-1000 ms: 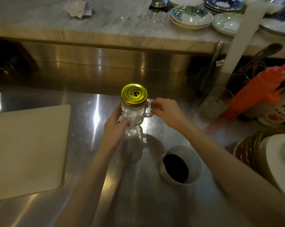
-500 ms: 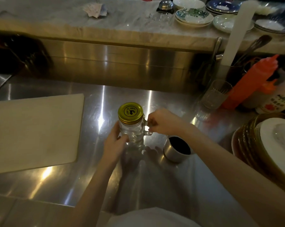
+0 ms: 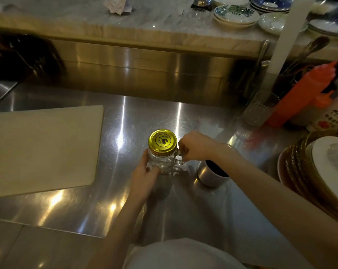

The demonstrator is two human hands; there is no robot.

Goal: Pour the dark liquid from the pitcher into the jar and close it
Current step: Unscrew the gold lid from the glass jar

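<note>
A clear glass jar (image 3: 164, 164) with a side handle stands on the steel counter (image 3: 137, 117), its gold screw lid (image 3: 162, 141) on top. The glass looks empty. My left hand (image 3: 144, 175) wraps the jar's near left side. My right hand (image 3: 195, 147) grips the handle on the jar's right. Just right of the jar, partly under my right forearm, stands a small metal pitcher (image 3: 208, 176) holding dark liquid (image 3: 216, 169).
A pale cutting board (image 3: 42, 148) lies at the left. At the right are a stack of plates (image 3: 317, 171), an orange squeeze bottle (image 3: 303, 94), a drinking glass (image 3: 260, 107) and a utensil holder. Dishes (image 3: 236, 15) sit on the marble ledge behind.
The view has tilted, so the jar and pitcher appear lower in frame. Both hands keep the same hold on the jar, which has come down from above the counter to stand on it.
</note>
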